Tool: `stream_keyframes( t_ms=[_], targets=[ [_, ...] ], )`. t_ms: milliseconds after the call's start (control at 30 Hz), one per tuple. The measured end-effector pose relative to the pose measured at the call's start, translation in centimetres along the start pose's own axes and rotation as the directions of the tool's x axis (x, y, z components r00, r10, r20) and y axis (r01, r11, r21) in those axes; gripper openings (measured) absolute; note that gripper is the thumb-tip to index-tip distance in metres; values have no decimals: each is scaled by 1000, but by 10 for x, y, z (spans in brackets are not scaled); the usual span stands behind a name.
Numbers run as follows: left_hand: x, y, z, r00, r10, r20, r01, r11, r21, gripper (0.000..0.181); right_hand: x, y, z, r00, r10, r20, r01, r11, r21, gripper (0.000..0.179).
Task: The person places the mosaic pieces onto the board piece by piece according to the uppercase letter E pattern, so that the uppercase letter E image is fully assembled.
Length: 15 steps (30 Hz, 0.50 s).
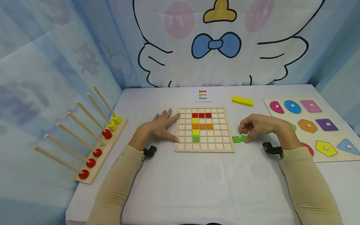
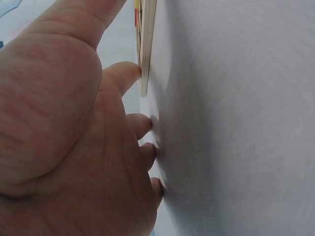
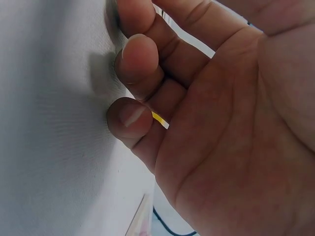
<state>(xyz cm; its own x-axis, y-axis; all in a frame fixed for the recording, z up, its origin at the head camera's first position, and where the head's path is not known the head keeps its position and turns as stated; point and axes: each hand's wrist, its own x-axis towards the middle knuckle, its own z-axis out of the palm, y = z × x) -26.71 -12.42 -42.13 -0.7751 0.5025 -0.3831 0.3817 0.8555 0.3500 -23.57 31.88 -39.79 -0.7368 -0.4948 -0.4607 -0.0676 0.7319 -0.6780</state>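
Note:
A wooden grid board [image 1: 204,148] lies mid-table, with red, yellow, orange and green square tiles in some cells. My left hand [image 1: 161,125] is spread at its left side, thumb and index fingertip touching the frame. In the left wrist view the other fingertips [image 2: 150,150] rest on the cloth. Right of the board my right hand [image 1: 261,126] pinches a green tile [image 1: 243,138] at table level between thumb and index finger. Another green tile [image 1: 236,139] lies flat beside it. The right wrist view shows the other fingers [image 3: 129,118] curled; the pinched tile is hidden there.
Behind the board lies a pattern card [image 1: 203,95] with a small coloured grid. A yellow bar [image 1: 242,101] sits at the back right. The knobbed shape puzzle [image 1: 298,104] is partly under my right forearm. A peg rack with beads [image 1: 94,167] stands at the left edge.

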Motion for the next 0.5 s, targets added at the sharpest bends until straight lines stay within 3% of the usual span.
stream_keyframes(
  t_ms=[500],
  targets=[
    [0, 0, 0, 1000, 0, 0, 0, 1000, -12, 125, 3, -2, 2, 1000, -2, -3, 2, 997, -74, 31]
  ],
)
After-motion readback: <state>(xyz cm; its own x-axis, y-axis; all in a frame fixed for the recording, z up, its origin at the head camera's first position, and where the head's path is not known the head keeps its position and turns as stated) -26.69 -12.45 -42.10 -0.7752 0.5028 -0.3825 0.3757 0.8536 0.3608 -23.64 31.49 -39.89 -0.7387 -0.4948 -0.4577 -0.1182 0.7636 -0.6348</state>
